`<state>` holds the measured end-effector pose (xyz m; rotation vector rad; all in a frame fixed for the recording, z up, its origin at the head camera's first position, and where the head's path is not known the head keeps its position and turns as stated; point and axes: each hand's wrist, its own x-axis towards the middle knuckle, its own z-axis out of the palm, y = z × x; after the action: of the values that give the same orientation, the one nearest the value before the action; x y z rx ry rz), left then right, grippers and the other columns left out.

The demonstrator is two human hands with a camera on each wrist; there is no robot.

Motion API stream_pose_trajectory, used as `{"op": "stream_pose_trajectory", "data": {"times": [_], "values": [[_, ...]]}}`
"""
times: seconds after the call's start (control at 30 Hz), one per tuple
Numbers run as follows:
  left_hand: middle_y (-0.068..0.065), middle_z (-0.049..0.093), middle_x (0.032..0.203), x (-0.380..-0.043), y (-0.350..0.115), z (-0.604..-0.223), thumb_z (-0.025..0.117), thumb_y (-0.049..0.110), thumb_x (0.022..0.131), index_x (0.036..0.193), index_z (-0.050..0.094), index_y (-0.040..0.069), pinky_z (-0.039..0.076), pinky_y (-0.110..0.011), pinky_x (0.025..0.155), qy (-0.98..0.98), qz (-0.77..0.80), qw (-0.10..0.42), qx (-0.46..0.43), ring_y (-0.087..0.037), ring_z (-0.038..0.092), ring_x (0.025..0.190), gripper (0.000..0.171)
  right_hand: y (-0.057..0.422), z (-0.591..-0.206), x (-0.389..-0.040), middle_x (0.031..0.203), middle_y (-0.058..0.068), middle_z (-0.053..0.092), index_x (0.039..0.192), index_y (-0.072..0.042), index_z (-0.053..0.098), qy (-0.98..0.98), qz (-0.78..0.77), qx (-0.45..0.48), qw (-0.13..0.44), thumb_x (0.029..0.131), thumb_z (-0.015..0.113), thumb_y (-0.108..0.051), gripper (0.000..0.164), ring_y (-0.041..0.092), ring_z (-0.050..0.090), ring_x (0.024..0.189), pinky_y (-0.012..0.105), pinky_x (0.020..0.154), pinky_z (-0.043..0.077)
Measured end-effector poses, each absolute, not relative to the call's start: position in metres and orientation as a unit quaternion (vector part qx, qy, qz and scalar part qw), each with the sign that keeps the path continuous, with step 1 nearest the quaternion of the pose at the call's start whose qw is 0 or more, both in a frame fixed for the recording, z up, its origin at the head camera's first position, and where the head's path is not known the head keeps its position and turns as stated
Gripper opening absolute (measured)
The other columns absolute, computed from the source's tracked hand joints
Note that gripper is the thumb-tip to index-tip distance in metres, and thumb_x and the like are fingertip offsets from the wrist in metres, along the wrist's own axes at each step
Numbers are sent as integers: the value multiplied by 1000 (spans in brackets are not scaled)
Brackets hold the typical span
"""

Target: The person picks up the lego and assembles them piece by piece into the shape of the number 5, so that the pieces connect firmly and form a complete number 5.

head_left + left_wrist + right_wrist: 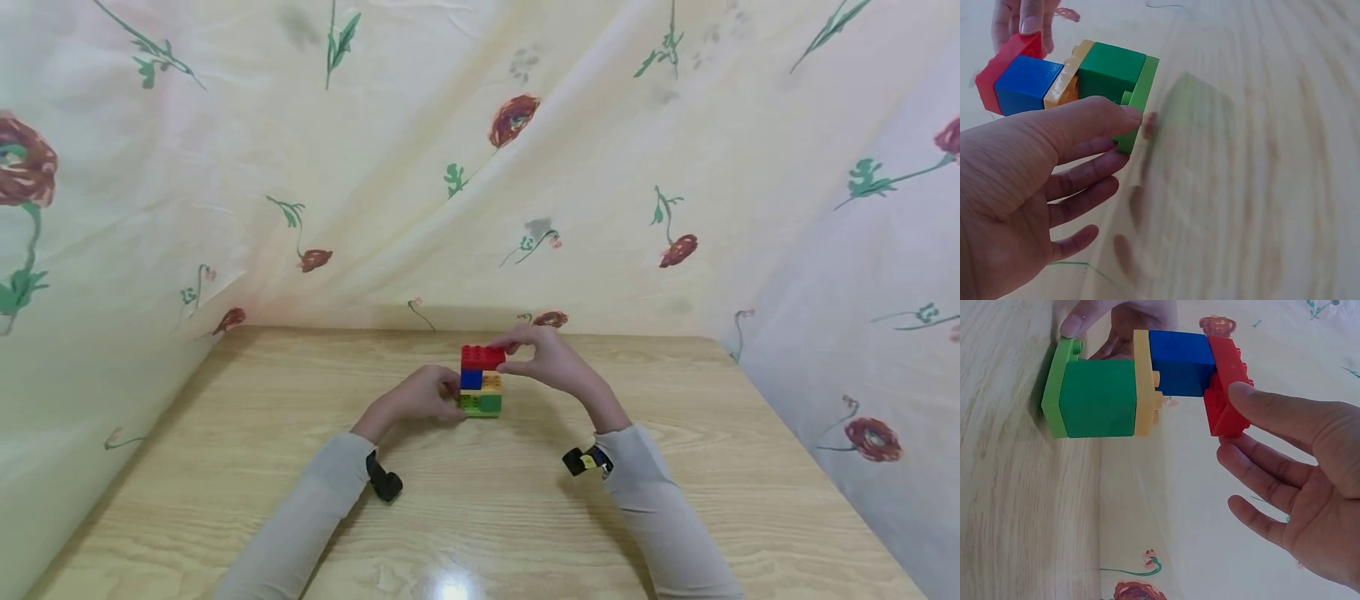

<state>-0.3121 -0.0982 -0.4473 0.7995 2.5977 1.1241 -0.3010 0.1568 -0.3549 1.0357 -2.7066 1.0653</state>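
Note:
A small stack of toy building bricks stands on the wooden table. At its base is a light green plate point(1055, 390), under a dark green brick point(1097, 398). Above that comes a yellow-orange plate point(1143, 381), then a blue brick point(1025, 82) on one side, and a red brick point(480, 357) on top, overhanging the blue one. My left hand point(425, 393) pinches the light green plate at the left, thumb on its near edge. My right hand point(551, 360) grips the red brick's right end between thumb and fingers.
Pale wood table point(480, 500) lies under both forearms. A flower-patterned cloth point(390, 167) hangs behind the table and along both sides. Black wrist cameras point(384, 479) are strapped at the cuffs of the grey sleeves point(300, 517).

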Motion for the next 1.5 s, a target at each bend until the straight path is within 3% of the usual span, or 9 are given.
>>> {"op": "stream_pose_trajectory", "data": {"times": [0.27, 0.67, 1.07, 1.5], "values": [[-2, 72, 110, -308, -98, -438, 84, 24, 85, 110, 72, 7, 51, -42, 98, 870, 394, 115, 276, -18, 62, 105, 32, 167, -351, -305, 112, 9, 75, 122, -7, 73, -873, 361, 327, 30, 91, 78, -17, 33, 25, 66, 102, 51, 97, 51], [-4, 73, 115, -305, -101, -428, 78, 20, 90, 112, 76, 10, 52, -41, 100, 854, 394, 105, 323, -20, 65, 112, 24, 169, -344, -321, 118, 12, 75, 122, -6, 74, -874, 360, 326, 17, 93, 75, -16, 31, 25, 69, 99, 55, 99, 50], [-5, 73, 118, -297, -104, -438, 73, 21, 95, 118, 75, 9, 53, -38, 100, 853, 372, 135, 340, -18, 66, 111, 26, 173, -365, -332, 120, 10, 73, 123, -10, 74, -871, 384, 302, -44, 96, 73, -18, 28, 22, 67, 97, 37, 88, 57], [-7, 74, 118, -296, -106, -445, 72, 21, 96, 117, 75, 7, 53, -35, 98, 852, 368, 144, 344, -15, 66, 108, 26, 171, -378, -338, 116, 10, 74, 123, -10, 74, -872, 388, 292, -66, 96, 72, -20, 29, 21, 68, 94, 33, 84, 57]]}}
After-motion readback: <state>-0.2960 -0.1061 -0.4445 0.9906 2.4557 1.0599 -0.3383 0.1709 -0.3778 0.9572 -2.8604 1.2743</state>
